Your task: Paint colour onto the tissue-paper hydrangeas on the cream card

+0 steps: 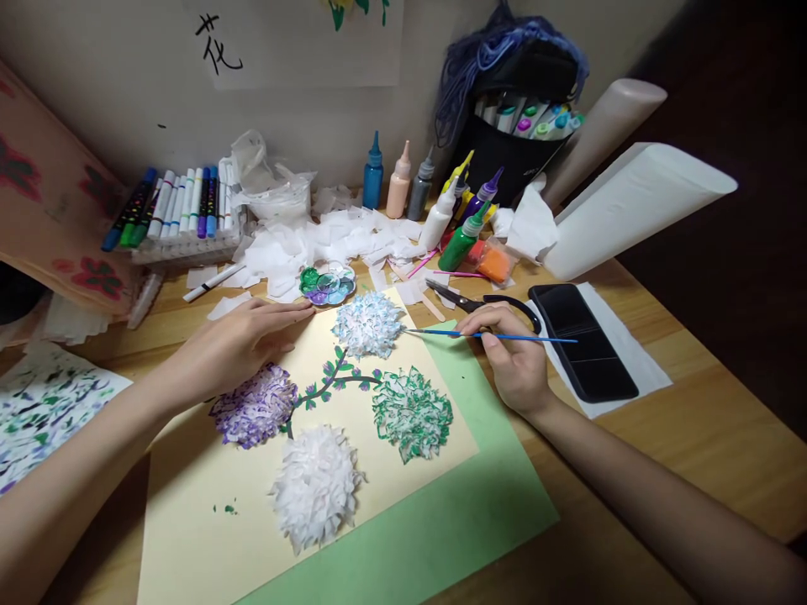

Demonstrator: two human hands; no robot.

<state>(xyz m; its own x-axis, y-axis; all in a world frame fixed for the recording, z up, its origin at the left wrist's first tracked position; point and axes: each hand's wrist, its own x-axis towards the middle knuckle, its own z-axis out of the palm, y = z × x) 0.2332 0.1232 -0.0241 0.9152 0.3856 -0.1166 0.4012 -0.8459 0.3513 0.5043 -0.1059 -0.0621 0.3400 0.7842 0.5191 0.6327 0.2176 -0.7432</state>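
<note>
My right hand (514, 357) pinches a thin blue paintbrush (441, 333), its tip at the right edge of the blue-tinted paper flower (367, 323). With fingers stretched out, my left hand (255, 336) lies on the upper left of the cream sheet (195, 512), holding nothing. Its fingertips are near a small flower-shaped paint palette (328, 284) with green, purple and blue paint. The sheet also bears a purple-edged flower (255, 407), a green-edged flower (413, 416), a plain white flower (317, 487) and a painted branch (324, 382).
Green paper (504, 504) lies under the cream sheet. Scissors (466, 301) and a black phone (583, 340) are near my right hand. Behind are white paper scraps (340, 235), several paint bottles (460, 239), markers (182, 202) and a paper roll (636, 206). A paint-smeared sheet (50, 412) is at left.
</note>
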